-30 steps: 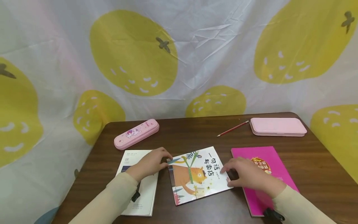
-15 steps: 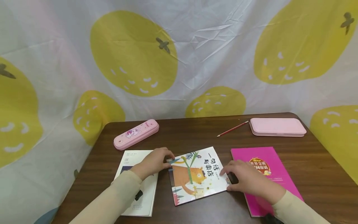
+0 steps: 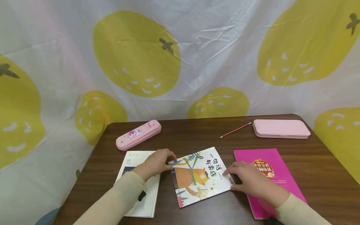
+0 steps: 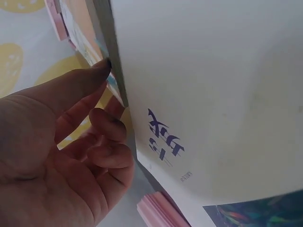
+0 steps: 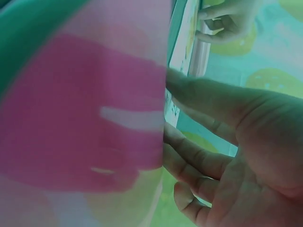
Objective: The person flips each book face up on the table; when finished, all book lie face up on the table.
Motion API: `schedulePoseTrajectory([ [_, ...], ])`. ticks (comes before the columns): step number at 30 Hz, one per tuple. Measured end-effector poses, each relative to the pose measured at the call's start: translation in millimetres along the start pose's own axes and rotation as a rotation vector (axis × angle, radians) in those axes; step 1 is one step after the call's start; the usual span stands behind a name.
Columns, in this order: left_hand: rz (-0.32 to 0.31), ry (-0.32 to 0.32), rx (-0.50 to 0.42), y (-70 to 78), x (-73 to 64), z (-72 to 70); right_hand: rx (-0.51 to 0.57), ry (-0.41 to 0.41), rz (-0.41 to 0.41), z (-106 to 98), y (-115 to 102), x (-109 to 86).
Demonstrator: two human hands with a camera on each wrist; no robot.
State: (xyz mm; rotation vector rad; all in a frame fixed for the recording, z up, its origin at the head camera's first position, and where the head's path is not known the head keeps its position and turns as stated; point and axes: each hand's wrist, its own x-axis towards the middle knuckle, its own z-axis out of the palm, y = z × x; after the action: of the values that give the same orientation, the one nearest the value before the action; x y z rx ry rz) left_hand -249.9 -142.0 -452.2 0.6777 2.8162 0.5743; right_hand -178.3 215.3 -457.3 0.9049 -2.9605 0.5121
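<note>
A picture book (image 3: 194, 178) with an orange animal on its white cover lies slightly turned in the middle of the table. My left hand (image 3: 155, 162) reaches over a white book (image 3: 143, 200) and pinches the picture book's far left corner. In the left wrist view the thumb (image 4: 90, 78) is right on that edge. On the opposite side, my right hand (image 3: 251, 179) holds the right edge, thumb by the near corner and a fingertip on the cover. Its wrist passes above a magenta book (image 3: 281, 178). The right fingers are partly hidden behind the magenta cover in the right wrist view.
A pink pencil case with a rabbit (image 3: 138, 135) lies at the back left of the brown table (image 3: 191, 131). At the back right are a red pencil (image 3: 235, 130) and a plain pink case (image 3: 281, 128). A fruit-patterned curtain (image 3: 180, 62) hangs behind.
My left hand has shifted slightly right along with the picture book's left corner. The right hand has stayed almost still at the right edge, and the head view has shifted a little.
</note>
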Motion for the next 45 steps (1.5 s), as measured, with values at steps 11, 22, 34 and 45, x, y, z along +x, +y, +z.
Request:
schedulePoseTrajectory([
  [11,-0.082,-0.01,-0.014,5.0,-11.4,-0.3,-0.05,0.009,0.029,-6.7,-0.6,3.9],
  [22,-0.127,0.013,0.013,13.1,-36.6,9.1,0.0,-0.032,0.01,-4.2,9.1,14.5],
  [34,-0.136,-0.002,0.063,26.6,-59.1,6.5,0.088,-0.024,-0.068,-4.7,26.3,30.0],
  [45,-0.04,-0.007,0.006,31.8,-76.8,11.9,0.065,-0.004,-0.094,-6.3,29.6,43.1],
])
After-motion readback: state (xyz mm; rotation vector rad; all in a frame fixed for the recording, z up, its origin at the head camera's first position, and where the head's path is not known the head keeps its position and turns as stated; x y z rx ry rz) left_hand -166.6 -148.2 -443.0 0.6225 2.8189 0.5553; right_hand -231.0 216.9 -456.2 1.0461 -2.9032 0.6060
